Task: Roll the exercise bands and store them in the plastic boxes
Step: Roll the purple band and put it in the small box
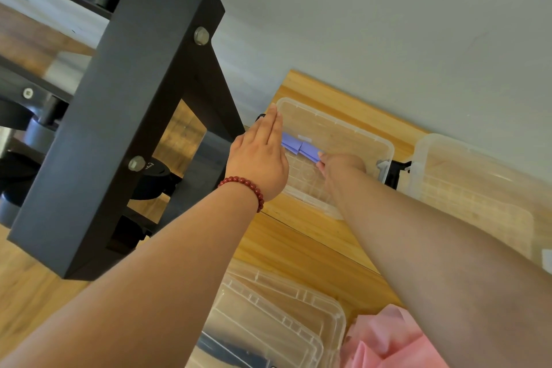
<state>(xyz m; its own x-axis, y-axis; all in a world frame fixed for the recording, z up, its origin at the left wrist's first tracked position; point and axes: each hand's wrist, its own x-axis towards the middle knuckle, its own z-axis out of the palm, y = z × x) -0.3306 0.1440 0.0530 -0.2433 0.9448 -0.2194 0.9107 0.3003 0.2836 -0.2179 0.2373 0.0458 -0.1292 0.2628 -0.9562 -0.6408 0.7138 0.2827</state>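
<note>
**Q:** Which items lie nearest the camera?
**A:** At bottom centre of the frame is a clear plastic stack (268, 323); whether it is lids or boxes cannot be told. At bottom right is a crumpled pink band (394, 337). Above them is the wooden surface (298, 242).

**Q:** What is the hand status?
**A:** The left hand (260, 155) is at centre frame. Its fingers are straight and pressed together, flat at the left end of the clear box (343, 126). Contact with the wall cannot be confirmed. A red bead bracelet (245, 185) sits on that wrist. The right hand (340, 163), just right of it, reaches inside the box with fingers curled, pinching one end of the purple band (298, 146).

**Q:** Where is the purple band?
**A:** It is inside the clear box, folded, between the two hands. Its left end is hidden behind the left fingers.

**Q:** What lies farther off?
**A:** A second clear box (418, 158) is at the right edge. A black metal frame (119, 113) fills the left, and a grey wall (388, 9) runs across the top.
</note>
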